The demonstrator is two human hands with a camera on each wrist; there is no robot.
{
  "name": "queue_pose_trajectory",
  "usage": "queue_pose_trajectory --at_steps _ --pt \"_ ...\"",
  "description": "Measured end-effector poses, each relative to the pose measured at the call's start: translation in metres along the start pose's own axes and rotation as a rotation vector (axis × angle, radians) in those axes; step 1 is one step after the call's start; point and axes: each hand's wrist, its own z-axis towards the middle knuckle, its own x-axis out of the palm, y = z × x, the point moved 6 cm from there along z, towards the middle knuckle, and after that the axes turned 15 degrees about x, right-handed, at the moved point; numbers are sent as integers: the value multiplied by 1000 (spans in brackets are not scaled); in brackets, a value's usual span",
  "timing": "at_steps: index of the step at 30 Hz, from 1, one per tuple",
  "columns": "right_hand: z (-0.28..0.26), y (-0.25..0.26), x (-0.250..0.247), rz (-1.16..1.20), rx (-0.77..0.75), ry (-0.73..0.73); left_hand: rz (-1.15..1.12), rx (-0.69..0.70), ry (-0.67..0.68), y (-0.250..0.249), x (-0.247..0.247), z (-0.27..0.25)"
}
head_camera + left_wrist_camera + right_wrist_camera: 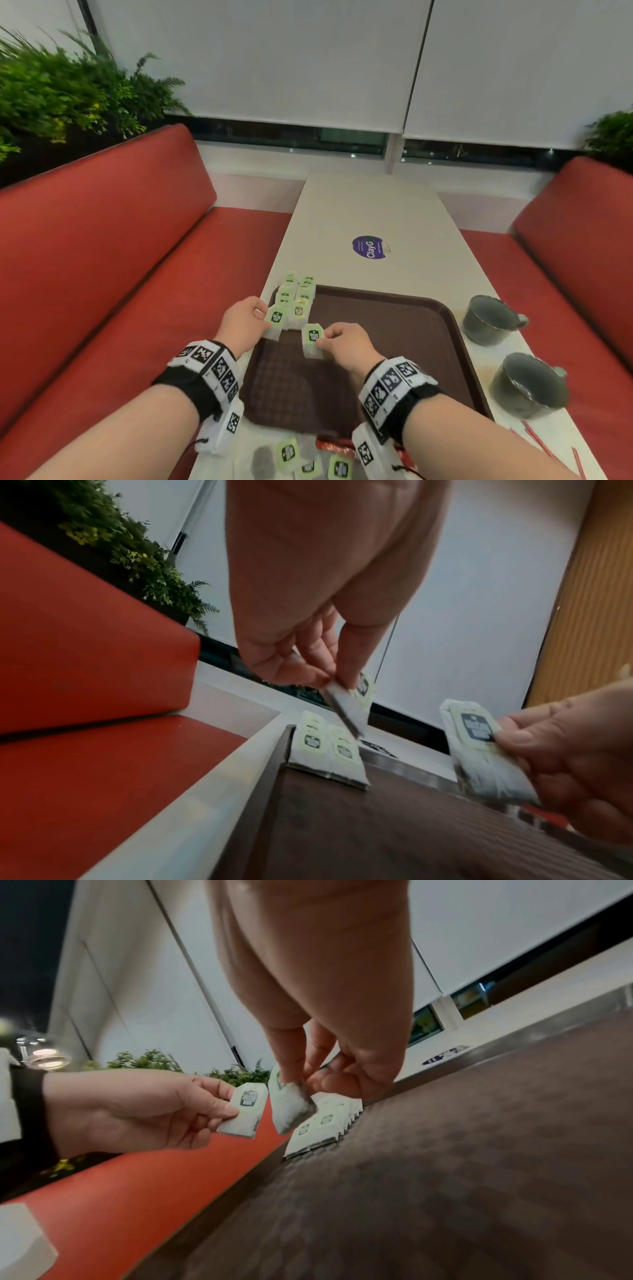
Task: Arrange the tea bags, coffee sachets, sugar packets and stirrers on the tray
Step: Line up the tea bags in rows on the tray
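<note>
Hands each pinch one tea bag above the brown tray: left hand grasping its tea bag at ten o'clock beside the laid rows of tea bags, right hand grasping another tea bag near centre.

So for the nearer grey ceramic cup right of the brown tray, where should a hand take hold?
Judging from the head view, the nearer grey ceramic cup stands upright beside the brown tray, its small handle pointing to the far right. Pinching that handle from the right looks best; the wide round body seems harder to close fingers around.
</note>
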Motion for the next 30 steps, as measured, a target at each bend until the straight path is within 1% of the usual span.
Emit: queue_pose_trajectory --at_steps 2,5,8,12,17,21,26,30 --pt "26 4 7 28 53 17 44 -25 22 6 8 21" --pt "55 8 17 23 139 59 114 -51 97 17 21 45" --pt "73 15 28 -18 138 121 188 -66 180 25 31 58" --pt "86 21 38 -34 140 141 308 -42 229 26 37 66" --pt "89 24 44 -89 135 104 318 -14 196 24 42 66" --pt "89 24 48 -150 193 64 340 19 174 20 44 60" --pt "85 25 46 -159 204 14 363 43 166 14 44 58" --pt "86 28 47 -228 145 -28 364 34 156 14 43 58"
